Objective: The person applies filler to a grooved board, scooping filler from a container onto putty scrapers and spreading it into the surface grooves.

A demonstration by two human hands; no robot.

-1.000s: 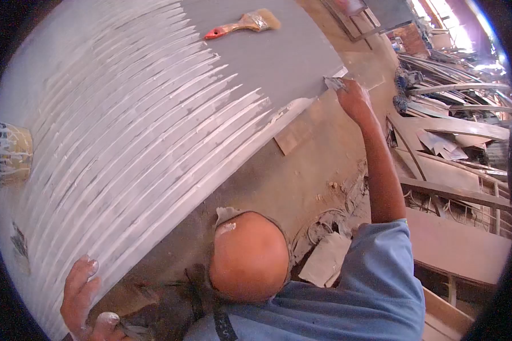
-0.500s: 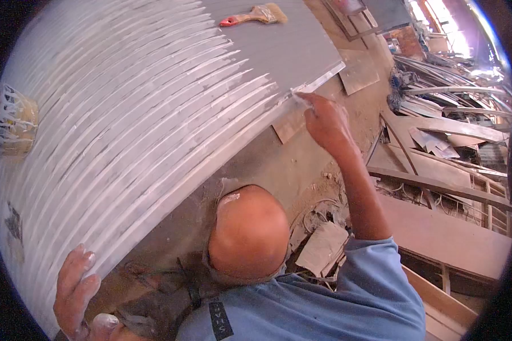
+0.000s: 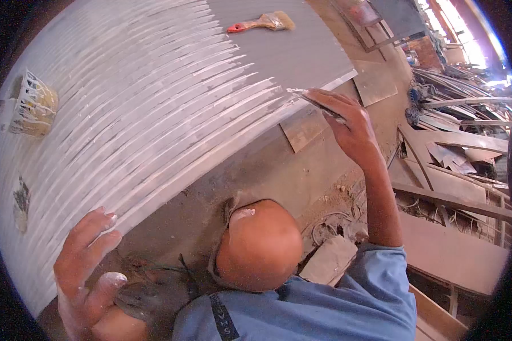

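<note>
My right hand [image 3: 350,119] is closed around a thin, dark-edged scraper [image 3: 327,108], whose white-smeared tip reaches the near edge of a large grey panel [image 3: 279,48]. White ridged streaks cover most of the panel, while its far right part stays plain grey. At lower left, my left hand [image 3: 91,267] hangs beside the panel edge with fingers apart and white-smudged tips, holding nothing. A paintbrush [image 3: 261,23] with a red handle end lies on the grey part. Toward the left on the panel stands a yellowish tub [image 3: 37,108] with white drips.
A dark, white-smeared item [image 3: 21,204] lies at the panel's left. My bare knee, as it appears, [image 3: 259,244] is below the panel. Flat board pieces [image 3: 304,128] lie on the dusty floor. Scrap strips and boards [image 3: 461,125] are piled at right, with a long plank [image 3: 455,244] nearer.
My right hand has turned, showing the scraper's dark edge more clearly. My left hand is higher with fingers more spread. The whole view has shifted slightly.
</note>
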